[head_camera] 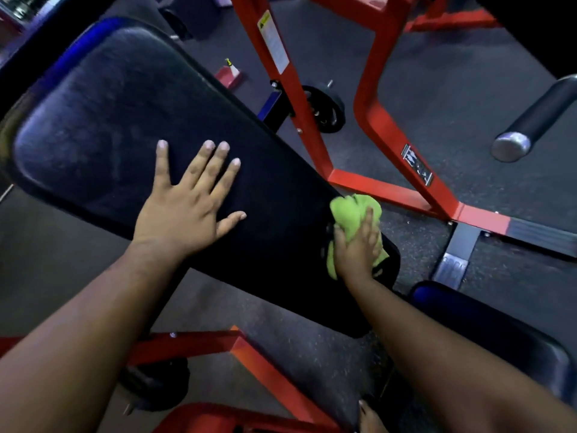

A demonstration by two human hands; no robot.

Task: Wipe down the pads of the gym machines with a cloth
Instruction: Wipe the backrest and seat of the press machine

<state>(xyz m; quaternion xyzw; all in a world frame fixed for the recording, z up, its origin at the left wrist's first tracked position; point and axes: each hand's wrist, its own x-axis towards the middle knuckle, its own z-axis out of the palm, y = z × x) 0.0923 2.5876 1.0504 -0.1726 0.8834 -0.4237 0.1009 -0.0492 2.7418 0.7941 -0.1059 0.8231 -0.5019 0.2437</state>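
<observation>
Our right hand [356, 245] presses a bunched green cloth [352, 214] onto the black pad [131, 114]; beside it, our left hand [187, 201] lies spread flat, likely steadying.

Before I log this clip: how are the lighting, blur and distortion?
Head view: dim overall, with a blue sheen along the pad edge; motion blur smears the top left corner and softens the pad's far end; wide-angle bending curves the red frame. The left hand, flat on the pad, and the right hand on the cloth read fairly sharp.
</observation>
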